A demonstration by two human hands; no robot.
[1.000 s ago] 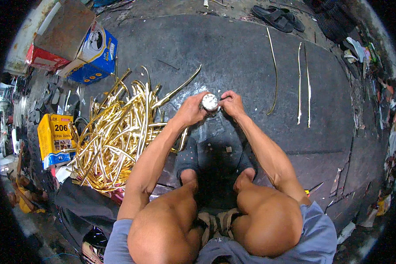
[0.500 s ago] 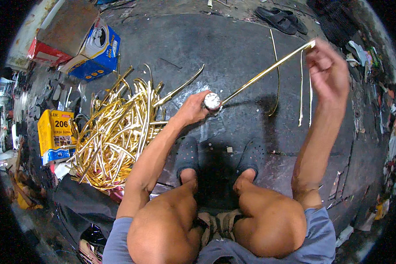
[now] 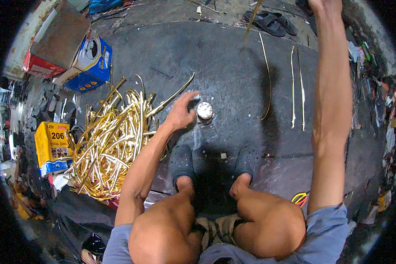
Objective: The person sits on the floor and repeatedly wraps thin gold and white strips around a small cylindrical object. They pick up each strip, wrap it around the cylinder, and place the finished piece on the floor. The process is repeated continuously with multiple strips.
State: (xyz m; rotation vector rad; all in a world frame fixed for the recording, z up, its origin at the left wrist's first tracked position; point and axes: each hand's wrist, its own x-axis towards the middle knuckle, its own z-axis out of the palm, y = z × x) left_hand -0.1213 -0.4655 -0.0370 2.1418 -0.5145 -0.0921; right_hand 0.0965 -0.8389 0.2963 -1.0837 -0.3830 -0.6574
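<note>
Dark mat point(image 3: 224, 57), the largest element, extends on all sides of a round white-topped pot point(image 3: 205, 110), which stands upright on it and serves as the landmark. A tangled pile of gold strips point(image 3: 114, 145) lies left of the pot, on the near side; a blue-and-red carton point(image 3: 90, 66) is farther off to the pot's left, and a yellow carton point(image 3: 53, 145) farthest left of it. The left hand point(image 3: 180, 113) is just beside the pot on its left, fingers parted and not wrapped around it; thumb contact cannot be told. The right hand point(image 3: 325, 3), well apart from the left, is far beyond the pot to the right, cut off by the upper edge, so its grip cannot be told. Right of the pot lie a curved strip point(image 3: 269, 79) and a straighter pair of strips point(image 3: 293, 88). A blurred single strip point(image 3: 251, 21) hangs beyond the pot.

Progress, by inference: three strips appear set out singly; the blurred one is not yet laid down, and most remain heaped.

Compared with half a second earlier, the left hand has let go of the pot, the right hand has moved farther out, and the strip stretched from the pot to that hand no longer reaches the pot.
</note>
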